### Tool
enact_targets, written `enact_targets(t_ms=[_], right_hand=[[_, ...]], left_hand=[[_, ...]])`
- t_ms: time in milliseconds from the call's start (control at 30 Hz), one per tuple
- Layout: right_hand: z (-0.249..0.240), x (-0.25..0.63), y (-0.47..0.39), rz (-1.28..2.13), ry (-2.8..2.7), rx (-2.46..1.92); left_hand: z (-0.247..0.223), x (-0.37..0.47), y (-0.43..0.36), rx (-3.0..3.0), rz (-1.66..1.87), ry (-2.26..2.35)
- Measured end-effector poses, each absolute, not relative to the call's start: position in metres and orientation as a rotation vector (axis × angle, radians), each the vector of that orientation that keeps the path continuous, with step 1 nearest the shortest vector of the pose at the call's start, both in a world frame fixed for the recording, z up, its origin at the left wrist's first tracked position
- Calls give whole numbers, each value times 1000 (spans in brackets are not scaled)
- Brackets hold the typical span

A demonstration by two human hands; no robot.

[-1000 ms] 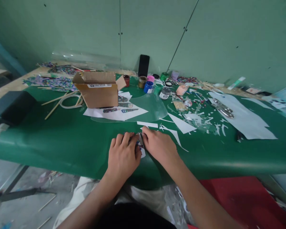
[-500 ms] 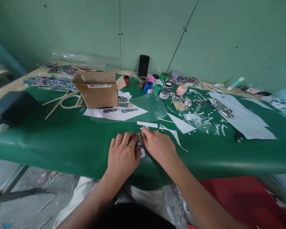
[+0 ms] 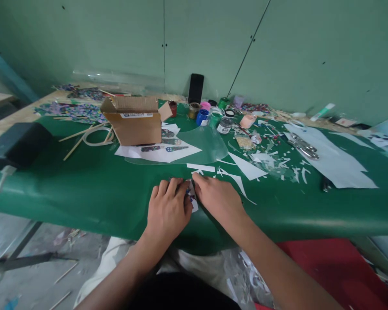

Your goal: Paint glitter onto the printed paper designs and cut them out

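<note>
On the green-covered table [image 3: 116,189], a small white piece with a coloured print [image 3: 193,203], paper or film, lies between my two hands near the front edge. My left hand [image 3: 168,206] covers its left side, with bent fingers pressing it down and the thumb alongside. At its upper right edge my right hand [image 3: 217,193] is closed, fingers curled under. Whatever those fingers pinch is hidden. White paper offcuts [image 3: 201,168] lie just beyond the hands.
A cardboard box [image 3: 139,127] stands on printed sheets beyond my left hand. Paint jars [image 3: 202,117] and an upright phone [image 3: 195,88] are behind. Metal pliers-like tools [image 3: 303,146] lie on white paper [image 3: 339,165] at right. A dark block [image 3: 17,144] with a cable sits left.
Both hands stay at the printed piece, with hardly any movement. The whole view has shifted slightly.
</note>
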State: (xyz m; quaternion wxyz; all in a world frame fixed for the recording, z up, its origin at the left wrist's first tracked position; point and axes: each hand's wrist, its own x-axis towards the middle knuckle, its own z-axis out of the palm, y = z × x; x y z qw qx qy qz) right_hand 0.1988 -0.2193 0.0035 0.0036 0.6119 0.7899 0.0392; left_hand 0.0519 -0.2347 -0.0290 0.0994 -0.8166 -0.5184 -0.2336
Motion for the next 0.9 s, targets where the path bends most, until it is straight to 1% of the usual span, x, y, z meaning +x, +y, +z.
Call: enact_targets(t_ms=[167, 367, 500, 567, 700, 800, 900], right_hand=[[4, 203, -224, 143, 2479, 1914], [4, 209, -228, 86, 2456, 1950], [7, 219, -229, 110, 2429, 2049], [9, 226, -229, 41, 2428, 2116], [9, 237, -230, -280, 2582, 2058], [2, 236, -234, -252, 2720, 2005], [-6, 226, -239, -195, 2791, 2001]], left_hand=[[-29, 51, -235, -2429, -702, -1525], [-29, 51, -235, -2447, -701, -1515], [-26, 47, -234, -2476, -720, -1490], [-22, 38, -229, -2550, -726, -1416], [-12, 11, -210, -2794, -653, -1139], [-10, -7, -196, -2869, -585, -1077], [-14, -13, -191, -2914, -665, -1072]])
